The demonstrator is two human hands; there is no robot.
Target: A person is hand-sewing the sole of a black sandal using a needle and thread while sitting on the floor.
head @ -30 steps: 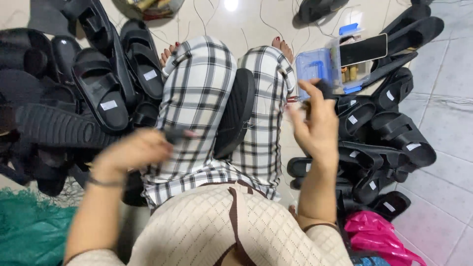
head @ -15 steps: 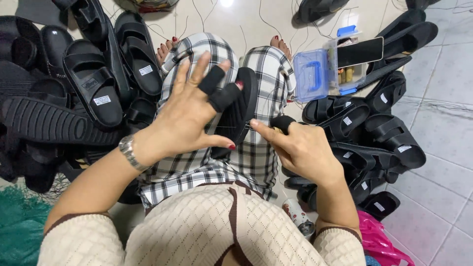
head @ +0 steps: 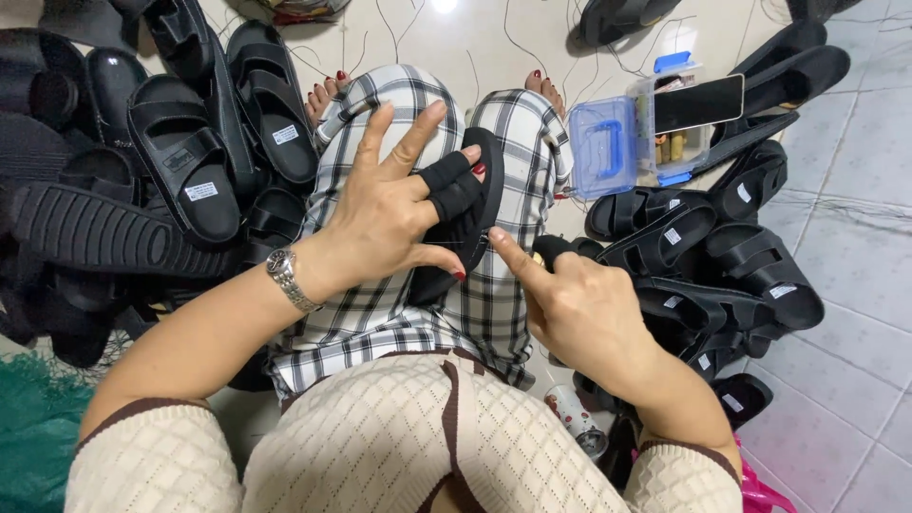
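Note:
A black sandal (head: 467, 228) lies across my lap on the checked trousers (head: 375, 304). My left hand (head: 389, 209) grips the sandal's strap (head: 451, 182) between thumb and fingers, with the index and middle fingers raised. My right hand (head: 570, 304) sits just right of the sandal with its index finger pointing at the sole edge; it holds a small dark object (head: 549, 249) that I cannot make out. A metal watch (head: 288, 277) is on my left wrist.
A heap of black sandals (head: 180, 161) lies on the left and another pile (head: 712, 266) on the right. A clear blue box (head: 632, 142) with a phone (head: 698, 103) on it stands at the upper right. Green netting (head: 33, 446) lies bottom left, a pink bag (head: 765, 494) bottom right.
My left hand came up from the left and took hold of the sandal's strap. My right hand dropped from near the box to beside the sandal on my lap.

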